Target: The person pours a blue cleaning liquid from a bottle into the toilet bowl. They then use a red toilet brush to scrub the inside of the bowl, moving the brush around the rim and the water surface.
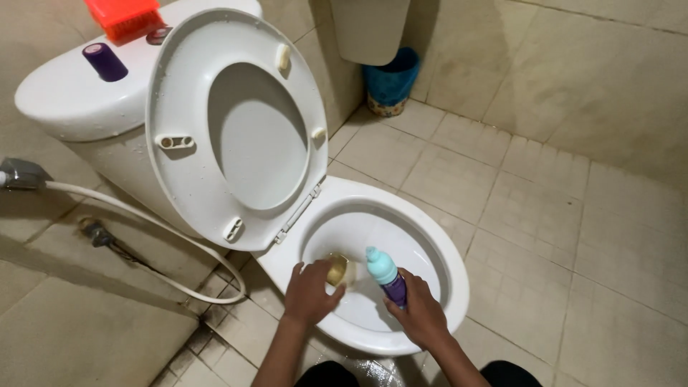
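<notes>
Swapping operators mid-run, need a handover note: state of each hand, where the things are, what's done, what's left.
Left hand: over the near rim of the toilet bowl, fingers closed on a small yellowish sponge-like object; what it is exactly is unclear.
Right hand: gripping a purple cleaner bottle, teal cap still on, held over the bowl.
Seat and lid are up. Orange brush and purple cap sit on the tank.
Done: seat raised, things in hand.
Left: no cleaner visible in the bowl yet; scrubbing not yet done, as far as visible.
</notes>
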